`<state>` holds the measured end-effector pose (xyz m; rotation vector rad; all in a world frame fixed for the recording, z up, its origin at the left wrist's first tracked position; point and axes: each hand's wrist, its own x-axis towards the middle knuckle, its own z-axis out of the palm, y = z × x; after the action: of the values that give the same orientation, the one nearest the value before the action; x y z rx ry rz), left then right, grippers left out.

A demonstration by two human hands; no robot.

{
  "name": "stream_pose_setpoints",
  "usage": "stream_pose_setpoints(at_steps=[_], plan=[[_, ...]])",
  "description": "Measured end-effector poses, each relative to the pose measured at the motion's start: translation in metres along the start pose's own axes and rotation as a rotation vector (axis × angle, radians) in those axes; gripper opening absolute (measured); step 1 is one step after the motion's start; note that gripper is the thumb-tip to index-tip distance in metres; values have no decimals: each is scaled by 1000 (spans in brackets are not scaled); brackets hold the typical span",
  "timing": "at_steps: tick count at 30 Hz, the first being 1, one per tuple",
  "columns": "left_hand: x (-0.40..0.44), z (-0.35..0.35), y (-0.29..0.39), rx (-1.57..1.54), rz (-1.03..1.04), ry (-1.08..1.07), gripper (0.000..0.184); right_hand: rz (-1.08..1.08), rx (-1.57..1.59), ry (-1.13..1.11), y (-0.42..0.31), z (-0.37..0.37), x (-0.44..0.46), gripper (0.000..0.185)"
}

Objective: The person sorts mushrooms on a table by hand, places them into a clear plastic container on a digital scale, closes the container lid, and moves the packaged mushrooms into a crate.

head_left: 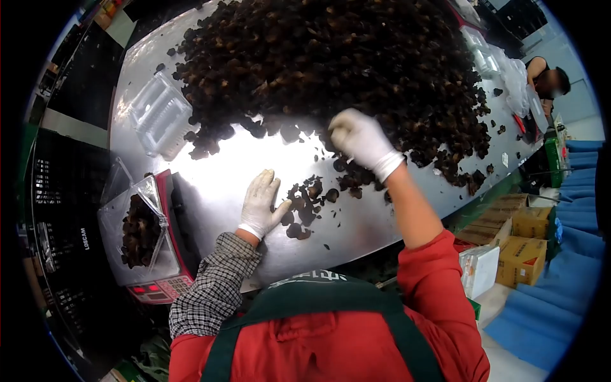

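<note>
A large heap of dark brown pieces that look like wood ear mushrooms point(318, 63) covers the far part of the metal table point(223, 172). My left hand point(262, 202), in a white glove, lies on the table with fingers stretched out and thumb apart, beside a small loose cluster of mushrooms point(309, 200). My right hand point(361, 139), also gloved, is at the heap's near edge. Its fingers are curled together; what they hold, if anything, is hidden.
At the left, a red-framed digital scale point(167, 286) bears an open clear plastic box point(121, 219) with mushrooms inside. Stacked clear trays point(160, 114) lie beyond it. A person point(548, 79) is at the far right. Cardboard boxes point(520, 260) stand right of the table.
</note>
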<state>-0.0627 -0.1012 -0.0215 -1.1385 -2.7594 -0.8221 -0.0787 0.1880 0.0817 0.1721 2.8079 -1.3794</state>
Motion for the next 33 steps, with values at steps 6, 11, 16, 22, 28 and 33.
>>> stream_pose_setpoints(at_steps=[6, 11, 16, 22, 28, 33], plan=[[-1, 2, -2, 7, 1, -6, 56, -2, -218, 108, 30, -17, -16, 38], [0, 1, -4, 15, 4, -3, 56, -4, -534, -56, 55, 29, -28, 13], [-1, 3, -1, 15, -7, -5, 55, -60, -87, 563, 43, -58, -17, 16], [1, 0, 1, 3, -13, -10, 54, -259, -562, 57, 54, -9, -62, 21], [-1, 3, -2, 15, 10, 6, 53, 8, -724, 264, 103, -61, -54, 13], [-3, 5, -2, 24, 16, 16, 54, -195, -516, 335, 82, -75, -72, 24]])
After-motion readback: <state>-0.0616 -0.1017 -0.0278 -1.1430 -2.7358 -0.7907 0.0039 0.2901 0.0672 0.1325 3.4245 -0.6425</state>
